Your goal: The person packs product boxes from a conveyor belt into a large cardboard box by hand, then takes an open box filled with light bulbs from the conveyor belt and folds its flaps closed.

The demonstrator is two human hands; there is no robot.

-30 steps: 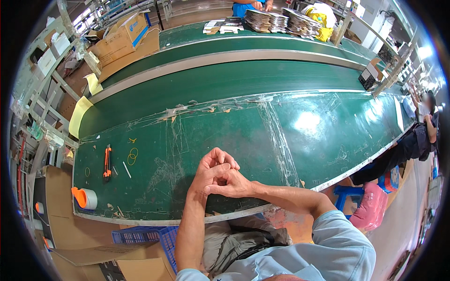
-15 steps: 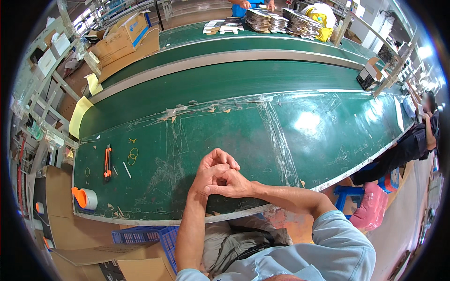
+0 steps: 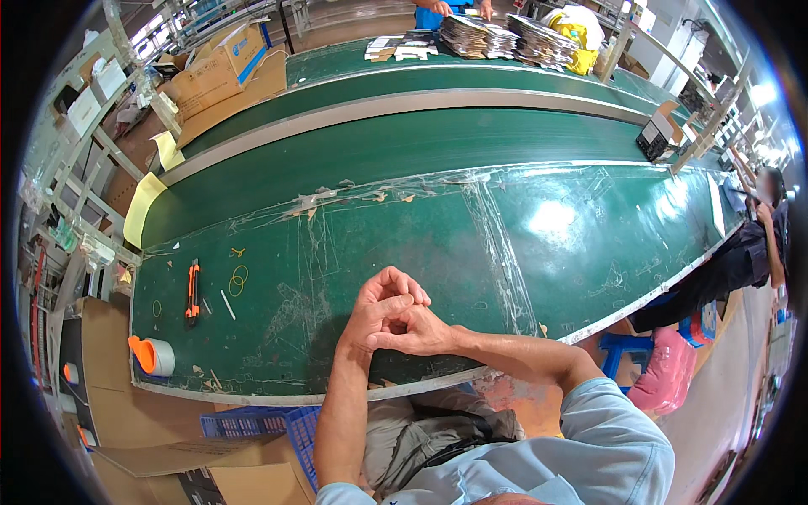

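Note:
My hands are clasped over the near edge of the green work table (image 3: pixel 278 345). My left hand (image 3: pixel 379 301) has its fingers curled, with the thumb bent across the fingers of my right hand (image 3: pixel 417 331). The right thumb lies against the base of the left hand. Both hands are closed on each other, and no object shows in them. Left of them lie a white stick (image 3: pixel 228 305), yellow rubber bands (image 3: pixel 239 280) and an orange and black utility knife (image 3: pixel 194 290). A tape roll (image 3: pixel 156 357) with an orange part sits at the table's left corner.
Beyond the table runs a green conveyor belt (image 3: pixel 379 139), with a small open box (image 3: pixel 658 139) at its right. Across it, a person's hands (image 3: pixel 441 8) are by stacked flat cartons (image 3: pixel 475 39). A co-worker (image 3: pixel 753 252) sits at right. A blue crate (image 3: pixel 252 422) stands below.
My hands stay clasped almost in place; the left thumb has shifted slightly. The small box on the belt has moved slightly left. The co-worker at right has moved an arm.

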